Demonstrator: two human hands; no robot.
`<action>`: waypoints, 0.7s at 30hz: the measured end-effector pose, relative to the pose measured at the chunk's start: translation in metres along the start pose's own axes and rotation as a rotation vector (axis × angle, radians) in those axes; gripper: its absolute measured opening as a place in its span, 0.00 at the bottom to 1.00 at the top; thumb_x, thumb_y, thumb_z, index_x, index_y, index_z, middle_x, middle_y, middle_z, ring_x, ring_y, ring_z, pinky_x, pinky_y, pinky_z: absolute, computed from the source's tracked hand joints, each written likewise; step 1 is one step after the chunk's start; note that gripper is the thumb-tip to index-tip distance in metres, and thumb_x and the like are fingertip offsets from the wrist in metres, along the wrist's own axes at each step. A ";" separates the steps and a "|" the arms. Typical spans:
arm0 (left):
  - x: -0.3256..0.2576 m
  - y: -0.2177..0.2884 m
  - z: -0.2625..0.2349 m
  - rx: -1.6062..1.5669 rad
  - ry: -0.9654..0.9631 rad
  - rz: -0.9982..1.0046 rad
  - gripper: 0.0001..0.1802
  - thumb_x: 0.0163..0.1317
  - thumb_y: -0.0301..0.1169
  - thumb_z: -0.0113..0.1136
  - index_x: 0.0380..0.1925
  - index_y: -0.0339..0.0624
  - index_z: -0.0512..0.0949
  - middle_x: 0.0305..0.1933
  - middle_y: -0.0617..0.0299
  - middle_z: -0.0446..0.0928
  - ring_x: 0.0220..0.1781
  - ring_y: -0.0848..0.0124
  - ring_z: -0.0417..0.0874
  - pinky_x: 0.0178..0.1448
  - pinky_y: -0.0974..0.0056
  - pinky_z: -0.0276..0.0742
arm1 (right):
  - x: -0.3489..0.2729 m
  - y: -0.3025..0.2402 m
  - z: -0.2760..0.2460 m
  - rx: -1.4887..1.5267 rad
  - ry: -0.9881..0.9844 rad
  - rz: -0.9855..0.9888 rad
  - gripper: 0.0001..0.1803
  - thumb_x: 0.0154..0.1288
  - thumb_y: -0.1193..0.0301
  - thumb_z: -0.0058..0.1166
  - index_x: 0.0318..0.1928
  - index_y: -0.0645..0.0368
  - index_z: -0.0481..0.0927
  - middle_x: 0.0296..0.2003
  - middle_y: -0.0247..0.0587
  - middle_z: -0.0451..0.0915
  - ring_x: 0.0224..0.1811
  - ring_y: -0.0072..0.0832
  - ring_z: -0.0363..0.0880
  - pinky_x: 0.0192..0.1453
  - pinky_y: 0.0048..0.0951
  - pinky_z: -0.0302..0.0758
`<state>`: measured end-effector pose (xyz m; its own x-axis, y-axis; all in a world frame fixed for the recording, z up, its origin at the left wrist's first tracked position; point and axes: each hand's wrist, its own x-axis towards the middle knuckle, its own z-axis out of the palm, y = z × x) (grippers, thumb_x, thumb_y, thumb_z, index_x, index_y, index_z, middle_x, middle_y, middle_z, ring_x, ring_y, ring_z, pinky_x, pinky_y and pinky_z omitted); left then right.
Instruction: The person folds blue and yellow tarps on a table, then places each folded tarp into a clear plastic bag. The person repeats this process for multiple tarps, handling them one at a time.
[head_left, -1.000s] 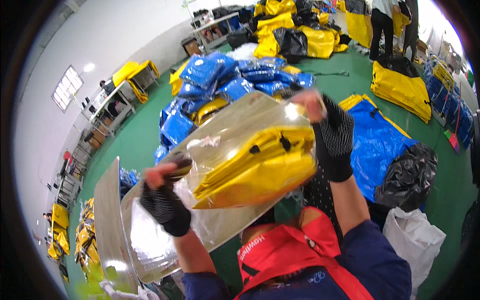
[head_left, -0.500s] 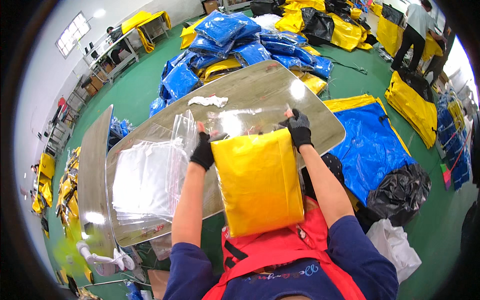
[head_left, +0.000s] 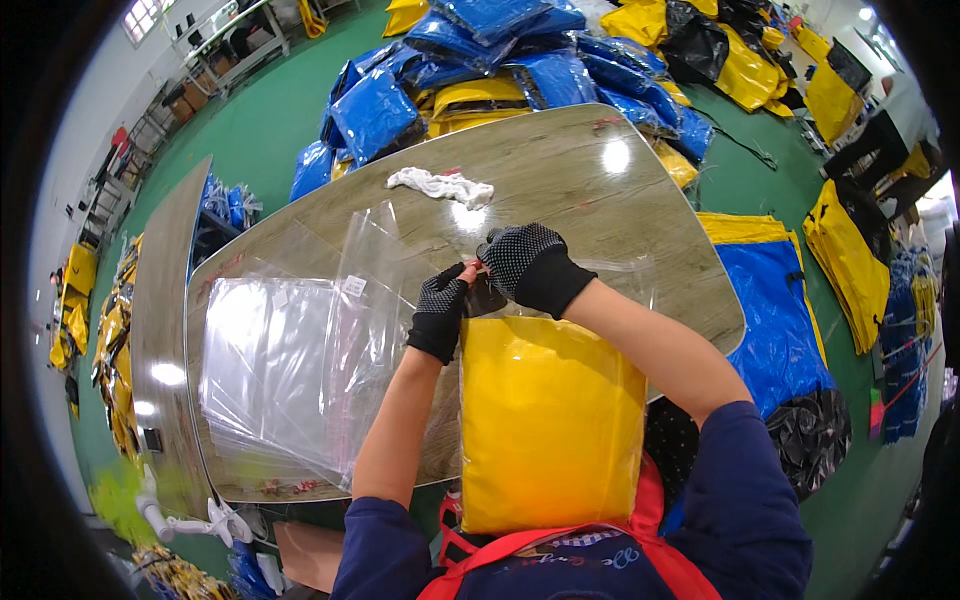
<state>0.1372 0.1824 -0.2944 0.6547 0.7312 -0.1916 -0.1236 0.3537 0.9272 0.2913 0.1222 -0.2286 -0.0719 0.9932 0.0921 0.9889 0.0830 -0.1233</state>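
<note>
A folded yellow sheet (head_left: 555, 425) lies inside a clear plastic bag (head_left: 620, 272), between my forearms and against my red apron. My left hand (head_left: 440, 308), in a dark dotted fingerless glove, pinches the left end of the bag's top edge. My right hand (head_left: 528, 265), gloved alike, has its fingers closed at the same spot, touching the left fingertips. What exactly lies between the right fingers is partly hidden by the glove. To the left, a stack of flat clear bags (head_left: 265, 340) lies on the wood-grain table (head_left: 560, 180).
A crumpled white cloth (head_left: 440, 186) lies on the table's far part. Beyond the table rises a pile of blue packages (head_left: 380, 115). Blue sheeting (head_left: 765, 310) and black plastic (head_left: 808, 430) lie at the right. A white fan (head_left: 165, 515) stands lower left. Another person (head_left: 890, 130) stands far right.
My right hand has moved left from the bag's right corner to meet my left hand. The bag's top has been drawn upright less widely, and the view has shifted.
</note>
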 end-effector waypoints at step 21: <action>-0.049 0.052 -0.003 0.159 0.110 0.027 0.16 0.66 0.37 0.53 0.45 0.34 0.76 0.42 0.53 0.81 0.40 0.65 0.82 0.45 0.60 0.79 | -0.131 0.098 -0.049 1.002 -0.213 0.766 0.21 0.64 0.51 0.52 0.45 0.55 0.83 0.29 0.36 0.78 0.18 0.20 0.72 0.19 0.21 0.66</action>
<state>0.0969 0.1669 -0.2377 0.5664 0.8015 -0.1918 -0.0151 0.2428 0.9700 0.4042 -0.0037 -0.2044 0.3593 0.8004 -0.4799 0.2636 -0.5804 -0.7705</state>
